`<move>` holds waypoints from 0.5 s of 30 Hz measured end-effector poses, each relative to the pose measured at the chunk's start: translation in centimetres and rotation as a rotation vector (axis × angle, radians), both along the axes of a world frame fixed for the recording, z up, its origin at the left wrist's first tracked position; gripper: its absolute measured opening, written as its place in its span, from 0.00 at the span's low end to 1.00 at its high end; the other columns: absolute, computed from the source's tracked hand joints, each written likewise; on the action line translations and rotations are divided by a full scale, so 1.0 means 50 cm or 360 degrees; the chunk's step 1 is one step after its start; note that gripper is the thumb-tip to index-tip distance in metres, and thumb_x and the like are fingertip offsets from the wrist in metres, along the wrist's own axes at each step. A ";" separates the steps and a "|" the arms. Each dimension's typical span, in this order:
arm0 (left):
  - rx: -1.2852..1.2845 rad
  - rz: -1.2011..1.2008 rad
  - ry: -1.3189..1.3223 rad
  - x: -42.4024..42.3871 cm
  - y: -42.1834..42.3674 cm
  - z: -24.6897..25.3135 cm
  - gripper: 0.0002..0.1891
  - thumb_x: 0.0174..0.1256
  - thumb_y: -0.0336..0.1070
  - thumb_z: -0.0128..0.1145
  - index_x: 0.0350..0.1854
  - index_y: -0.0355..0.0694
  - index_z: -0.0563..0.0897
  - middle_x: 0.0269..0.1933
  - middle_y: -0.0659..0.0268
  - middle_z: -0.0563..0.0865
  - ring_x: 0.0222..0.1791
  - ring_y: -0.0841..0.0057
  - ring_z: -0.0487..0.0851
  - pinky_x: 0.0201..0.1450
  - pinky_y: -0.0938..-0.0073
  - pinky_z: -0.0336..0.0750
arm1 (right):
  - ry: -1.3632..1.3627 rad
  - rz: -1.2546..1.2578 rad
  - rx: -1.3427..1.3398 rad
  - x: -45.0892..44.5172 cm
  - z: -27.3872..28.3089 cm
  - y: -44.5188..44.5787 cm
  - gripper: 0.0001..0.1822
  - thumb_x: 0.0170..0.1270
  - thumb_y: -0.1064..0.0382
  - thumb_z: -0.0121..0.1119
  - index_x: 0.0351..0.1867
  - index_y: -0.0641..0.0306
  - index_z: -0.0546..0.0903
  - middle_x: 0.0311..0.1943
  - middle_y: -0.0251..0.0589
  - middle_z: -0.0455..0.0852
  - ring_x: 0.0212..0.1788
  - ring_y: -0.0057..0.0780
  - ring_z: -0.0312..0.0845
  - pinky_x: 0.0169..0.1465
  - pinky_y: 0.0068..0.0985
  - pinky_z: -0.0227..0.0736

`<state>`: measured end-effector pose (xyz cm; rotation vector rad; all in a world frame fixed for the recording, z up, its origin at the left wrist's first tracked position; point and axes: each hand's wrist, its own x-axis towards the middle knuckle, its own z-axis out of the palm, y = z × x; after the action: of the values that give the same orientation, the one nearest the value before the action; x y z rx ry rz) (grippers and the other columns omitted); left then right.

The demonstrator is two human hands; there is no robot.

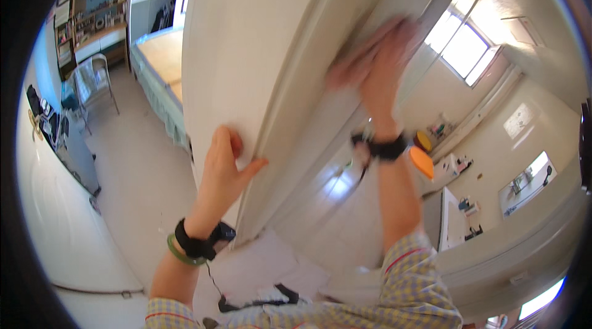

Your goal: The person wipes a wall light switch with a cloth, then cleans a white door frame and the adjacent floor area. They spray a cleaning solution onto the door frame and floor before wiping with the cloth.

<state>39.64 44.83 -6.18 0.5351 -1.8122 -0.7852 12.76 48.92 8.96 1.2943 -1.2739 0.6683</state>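
A pale door frame with moulded trim runs up between two rooms in front of me. High on its right side my right hand, blurred, presses a pinkish cloth against the frame; blur hides the fingers' exact grip. My left hand rests at the white wall surface left of the trim, fingers curled, thumb apart, nothing visible in it. Black straps with small devices, the left strap and the right strap, circle my wrists. A green bangle sits beside the left one.
At left, a white door with a brass handle stands near a folding chair, a bed and a desk. On the right lies a bathroom with a glass panel, a window, a washbasin counter and a mirror.
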 end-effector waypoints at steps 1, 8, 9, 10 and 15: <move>-0.0004 0.0009 0.0016 -0.006 0.004 0.002 0.25 0.44 0.30 0.73 0.33 0.39 0.65 0.29 0.66 0.67 0.29 0.74 0.67 0.33 0.74 0.67 | 0.0059 -0.0022 -0.0044 0.017 0.048 0.011 0.33 0.59 0.66 0.49 0.67 0.78 0.59 0.69 0.66 0.54 0.72 0.62 0.46 0.72 0.47 0.44; 0.0035 0.0074 -0.0034 0.016 0.016 0.014 0.22 0.46 0.29 0.71 0.34 0.37 0.66 0.30 0.64 0.69 0.30 0.72 0.68 0.35 0.73 0.68 | -0.0189 -0.0666 0.0584 0.051 -0.384 0.005 0.31 0.61 0.60 0.50 0.65 0.72 0.63 0.68 0.60 0.59 0.71 0.56 0.51 0.71 0.45 0.46; 0.0021 0.0073 -0.0078 0.018 0.015 0.007 0.22 0.47 0.29 0.70 0.35 0.36 0.66 0.32 0.62 0.70 0.31 0.69 0.69 0.35 0.72 0.69 | -0.0170 -0.1174 0.1012 0.085 -0.440 0.018 0.30 0.61 0.60 0.51 0.65 0.71 0.64 0.67 0.57 0.62 0.70 0.53 0.54 0.71 0.43 0.48; 0.0007 0.0040 -0.0094 0.013 0.019 0.007 0.21 0.48 0.29 0.70 0.35 0.36 0.66 0.33 0.60 0.70 0.32 0.67 0.70 0.36 0.71 0.70 | -0.0098 -0.1114 0.1057 0.055 -0.471 0.031 0.30 0.61 0.59 0.50 0.65 0.69 0.65 0.68 0.57 0.60 0.70 0.56 0.53 0.71 0.46 0.47; 0.0072 -0.0033 -0.0036 0.074 -0.004 -0.067 0.18 0.52 0.28 0.67 0.40 0.36 0.70 0.36 0.61 0.77 0.38 0.70 0.78 0.40 0.72 0.73 | 0.0086 -0.0390 0.0594 0.005 -0.378 0.012 0.35 0.62 0.55 0.52 0.68 0.65 0.59 0.66 0.55 0.63 0.67 0.53 0.58 0.70 0.48 0.49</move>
<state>43.33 44.65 -9.54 0.5576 -1.8270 -0.8387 13.01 49.50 -9.92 1.4116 -1.5301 0.2256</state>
